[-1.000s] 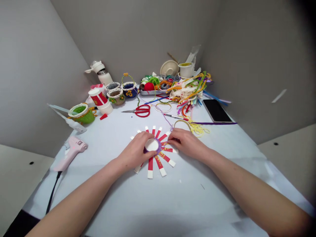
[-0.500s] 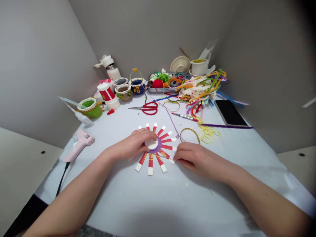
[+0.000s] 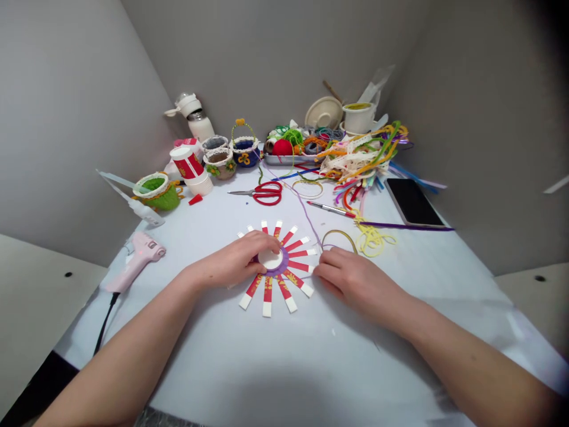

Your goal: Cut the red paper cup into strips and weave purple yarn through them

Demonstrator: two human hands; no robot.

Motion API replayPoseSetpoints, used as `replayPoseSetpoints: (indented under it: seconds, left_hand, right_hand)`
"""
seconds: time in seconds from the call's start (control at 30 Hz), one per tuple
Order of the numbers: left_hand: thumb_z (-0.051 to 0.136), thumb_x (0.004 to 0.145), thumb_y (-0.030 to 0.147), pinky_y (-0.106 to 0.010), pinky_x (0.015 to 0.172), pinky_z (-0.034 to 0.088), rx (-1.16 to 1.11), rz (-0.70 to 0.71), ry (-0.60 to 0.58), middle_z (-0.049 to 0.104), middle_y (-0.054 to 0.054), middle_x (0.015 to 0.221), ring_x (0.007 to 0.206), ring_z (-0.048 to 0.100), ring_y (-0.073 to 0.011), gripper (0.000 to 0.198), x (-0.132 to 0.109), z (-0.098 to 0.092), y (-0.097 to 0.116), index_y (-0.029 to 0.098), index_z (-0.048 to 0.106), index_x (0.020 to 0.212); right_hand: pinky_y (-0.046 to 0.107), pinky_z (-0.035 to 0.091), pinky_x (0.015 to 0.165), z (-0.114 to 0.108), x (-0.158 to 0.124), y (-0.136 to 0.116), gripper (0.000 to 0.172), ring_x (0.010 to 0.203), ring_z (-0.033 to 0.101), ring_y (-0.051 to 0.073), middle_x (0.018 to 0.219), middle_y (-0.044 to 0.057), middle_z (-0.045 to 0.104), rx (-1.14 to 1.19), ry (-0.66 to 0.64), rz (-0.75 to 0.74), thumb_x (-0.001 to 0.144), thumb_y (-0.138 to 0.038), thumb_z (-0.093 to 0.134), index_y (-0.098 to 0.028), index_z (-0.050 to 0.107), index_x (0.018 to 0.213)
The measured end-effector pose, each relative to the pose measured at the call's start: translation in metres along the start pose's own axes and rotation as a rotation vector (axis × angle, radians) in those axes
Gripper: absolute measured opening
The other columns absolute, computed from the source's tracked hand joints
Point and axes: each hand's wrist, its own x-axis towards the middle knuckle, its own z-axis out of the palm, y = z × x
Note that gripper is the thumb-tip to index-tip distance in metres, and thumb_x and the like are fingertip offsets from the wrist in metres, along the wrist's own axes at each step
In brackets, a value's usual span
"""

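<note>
A cut paper cup [image 3: 268,284] lies spread like a sun, its red, white-tipped strips fanned around a round white base. Purple yarn [image 3: 283,265] is wound around that base. My left hand [image 3: 250,256] grips the cup at its centre, fingers over the base's rim. To the right, my right hand [image 3: 338,270] is closed with the purple yarn pinched at its fingertips, beside the strips' ends. From there the loose yarn runs back across the table. A gold ring [image 3: 340,232] lies just behind my right hand.
Red-handled scissors [image 3: 267,193], a pen [image 3: 331,209] and yellow yarn [image 3: 373,238] lie behind the hands. A pink glue gun [image 3: 136,261] is at left, a phone [image 3: 415,203] at right. Small pots [image 3: 220,165] and a yarn tray [image 3: 291,159] stand at the back.
My right hand has moved slightly up with the yarn, away from the tip of a lower-right strip. My left hand stays on the cup's centre. The whole view has shifted a little.
</note>
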Motion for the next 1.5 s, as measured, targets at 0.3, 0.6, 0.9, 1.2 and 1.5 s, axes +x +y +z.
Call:
replayPoseSetpoints:
  seconds: [0.3,0.6,0.9,1.2,1.5]
  left_hand:
    - [0.051,0.088,0.008,-0.046,0.109,0.039,0.038,0.085,-0.019,0.061,-0.008,0.126,0.119,0.053,-0.0237,0.035,-0.001,0.005,0.016,0.022,0.055,0.119]
    - [0.056,0.095,0.021,-0.046,0.101,0.042,0.169,0.013,0.017,0.059,-0.008,0.127,0.120,0.051,-0.0272,0.022,0.002,0.022,0.024,0.025,0.060,0.117]
    - [0.056,0.095,0.021,-0.047,0.102,0.041,0.152,-0.029,-0.012,0.058,-0.008,0.129,0.121,0.050,-0.0272,0.022,0.002,0.019,0.025,0.026,0.058,0.116]
    - [0.056,0.095,0.023,-0.045,0.103,0.039,0.149,-0.018,-0.015,0.058,-0.006,0.129,0.123,0.049,-0.0268,0.023,0.001,0.021,0.020,0.028,0.058,0.118]
    - [0.057,0.095,0.023,-0.045,0.102,0.040,0.145,-0.022,0.008,0.059,-0.007,0.128,0.121,0.051,-0.0272,0.022,0.000,0.020,0.023,0.027,0.059,0.117]
  right_hand:
    - [0.030,0.042,0.076,0.023,0.030,0.007,0.017,0.084,0.058,0.019,0.087,0.007,0.065,0.104,0.179,0.290,0.097,-0.020,0.055,-0.017,0.069,0.088]
    - [0.044,0.039,0.100,-0.019,0.023,0.049,0.038,0.122,0.052,0.027,0.133,0.011,0.061,-0.007,0.245,0.275,0.090,-0.007,0.049,-0.023,0.066,0.120]
    - [0.028,0.041,0.063,-0.024,-0.008,0.058,0.015,0.079,0.064,0.020,0.093,0.009,0.070,-0.088,-0.020,0.758,0.091,-0.026,0.055,-0.019,0.067,0.096]
    - [0.039,0.044,0.066,-0.059,-0.044,0.089,0.028,0.096,0.063,0.037,0.105,0.025,0.066,-0.466,0.134,1.141,0.093,-0.030,0.052,-0.011,0.068,0.107]
    - [0.029,0.045,0.079,-0.048,0.043,0.056,0.015,0.093,0.064,0.022,0.098,0.010,0.070,-0.099,0.040,0.470,0.094,-0.023,0.057,-0.017,0.070,0.100]
